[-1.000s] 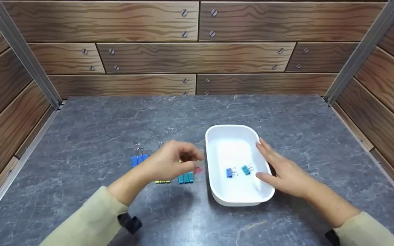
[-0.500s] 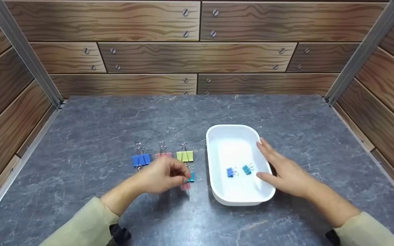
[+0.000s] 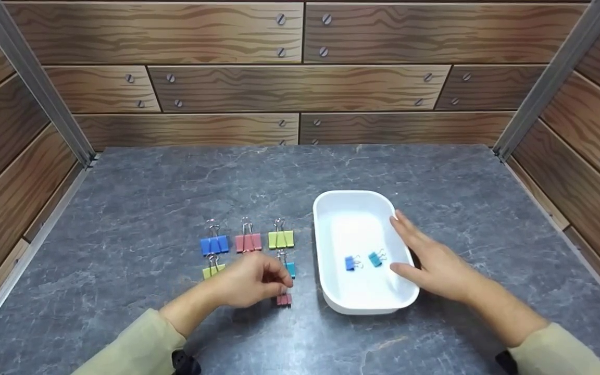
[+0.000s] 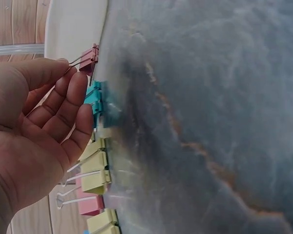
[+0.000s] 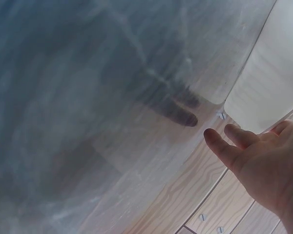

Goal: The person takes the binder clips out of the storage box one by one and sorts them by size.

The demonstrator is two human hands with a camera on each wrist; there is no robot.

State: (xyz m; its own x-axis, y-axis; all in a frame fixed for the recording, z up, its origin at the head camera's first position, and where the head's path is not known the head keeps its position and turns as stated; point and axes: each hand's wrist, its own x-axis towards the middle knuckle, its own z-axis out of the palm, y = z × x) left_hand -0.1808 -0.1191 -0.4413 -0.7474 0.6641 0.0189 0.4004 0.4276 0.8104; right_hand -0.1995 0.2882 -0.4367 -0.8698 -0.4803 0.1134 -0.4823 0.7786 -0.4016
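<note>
My left hand (image 3: 250, 281) pinches a small red binder clip (image 3: 284, 300) by its wire handle, thumb against fingertip. In the left wrist view that red binder clip (image 4: 89, 59) points away from the fingertips, close to the tabletop. Just behind it stands a teal binder clip (image 3: 291, 270), partly covered by the fingers. My right hand (image 3: 438, 268) rests on the right rim of a white tray (image 3: 370, 311), fingers spread and straight. Inside the tray lie a small blue binder clip (image 3: 350, 263) and a small teal binder clip (image 3: 376, 259).
Behind my left hand stand a large blue binder clip (image 3: 214, 245), a pink binder clip (image 3: 248, 242) and a lime binder clip (image 3: 281, 239) in a row. A yellow-green binder clip (image 3: 212, 271) is partly hidden by the hand. Wood-patterned walls (image 3: 300, 88) enclose the grey marbled table (image 3: 201, 182).
My left hand has moved from beside the tray leftward and nearer to me, carrying the small red binder clip. The back row of clips has come into view. The right hand has stayed put.
</note>
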